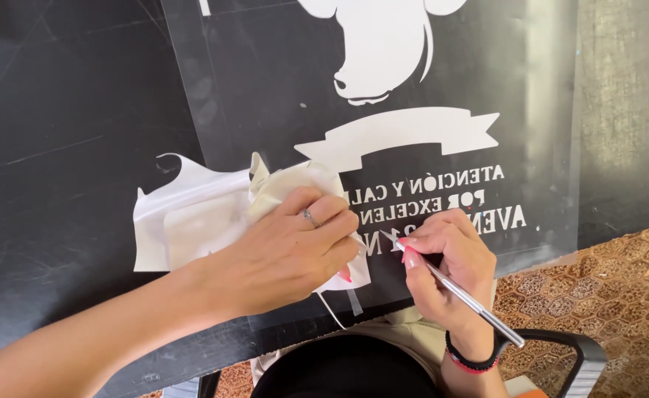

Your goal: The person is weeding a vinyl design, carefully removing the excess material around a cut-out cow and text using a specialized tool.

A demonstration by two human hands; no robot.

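Our right hand [450, 262] pinches metal weeding tool [457, 291], tip on black vinyl sheet [280, 81] | left hand [288, 254] just beside tip, closed on peeled white vinyl scrap [192, 221].

A slim silver weeding tool [461, 293] lies pinched in the right hand [450, 273], held like a pen. Its shaft slants from the grip down and back past the wrist, and its fine point sticks out just ahead of the fingertips, touching the clear vinyl sheet [265, 88] at the white cut lettering. The sheet lies flat, glossy, carrying white shapes on its dark ground. Just left of the grip, a crumpled wad of peeled white vinyl [207, 214] sits pressed under the left hand [288, 254], with thin strips trailing below it.
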